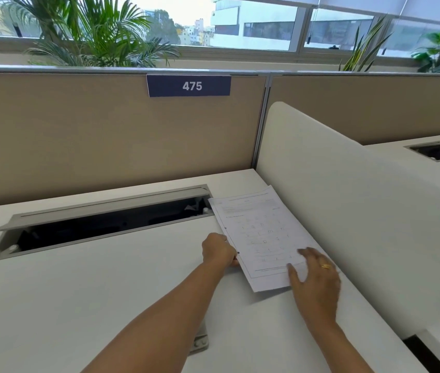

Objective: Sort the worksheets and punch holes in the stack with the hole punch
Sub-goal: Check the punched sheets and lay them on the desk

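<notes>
A stack of white printed worksheets [262,232] lies on the white desk [79,305], pushed up against the side divider at the right. Two small dark holes show along the stack's left edge. My left hand [219,250] grips that left edge near the lower hole, fingers curled under the paper. My right hand [314,275] rests flat on the stack's lower right corner, fingers spread, a gold ring on one finger. A grey metal piece [200,341], maybe the hole punch, peeks out from under my left forearm.
An open cable tray [100,224] with a raised grey lid cuts across the desk behind the papers. A tan partition [106,135] labelled 475 closes the back. A curved white divider [348,211] walls the right side.
</notes>
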A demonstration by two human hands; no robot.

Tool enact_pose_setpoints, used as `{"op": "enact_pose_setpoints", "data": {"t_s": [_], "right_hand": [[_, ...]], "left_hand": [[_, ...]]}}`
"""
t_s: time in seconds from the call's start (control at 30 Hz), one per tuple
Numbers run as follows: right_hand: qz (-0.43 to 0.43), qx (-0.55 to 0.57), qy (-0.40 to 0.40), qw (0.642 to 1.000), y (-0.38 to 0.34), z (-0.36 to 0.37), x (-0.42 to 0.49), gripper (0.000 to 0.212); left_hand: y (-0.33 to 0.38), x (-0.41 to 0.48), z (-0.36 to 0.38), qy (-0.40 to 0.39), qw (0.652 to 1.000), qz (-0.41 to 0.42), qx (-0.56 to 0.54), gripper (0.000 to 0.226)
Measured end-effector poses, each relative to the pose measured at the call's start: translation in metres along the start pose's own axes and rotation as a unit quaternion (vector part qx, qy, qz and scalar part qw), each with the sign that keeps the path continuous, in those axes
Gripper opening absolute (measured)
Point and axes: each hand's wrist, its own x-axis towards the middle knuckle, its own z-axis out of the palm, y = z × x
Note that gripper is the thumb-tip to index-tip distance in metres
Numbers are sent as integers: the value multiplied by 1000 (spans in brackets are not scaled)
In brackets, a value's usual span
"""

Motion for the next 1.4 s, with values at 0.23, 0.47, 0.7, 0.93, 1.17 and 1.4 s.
{"op": "enact_pose_setpoints", "data": {"t_s": [0.23,0.47,0.7,0.93,1.17,1.4], "right_hand": [[-27,-65,-250,966,-8,15,-6,60],[-35,-59,-247,967,-8,19,2,61],[-36,-62,-240,968,-11,28,13,61],[-42,-67,-235,969,-11,32,13,61],[-44,-62,-233,969,-10,35,11,60],[-44,-64,-229,970,-8,34,11,69]], "left_hand": [[-11,3,5,16,1000,13,-19,37],[-13,6,7,27,998,43,35,52],[-17,8,3,17,967,164,192,51],[-31,10,9,-68,878,215,421,61],[-33,13,11,-64,865,218,448,67],[-33,13,12,-64,863,219,451,70]]}}
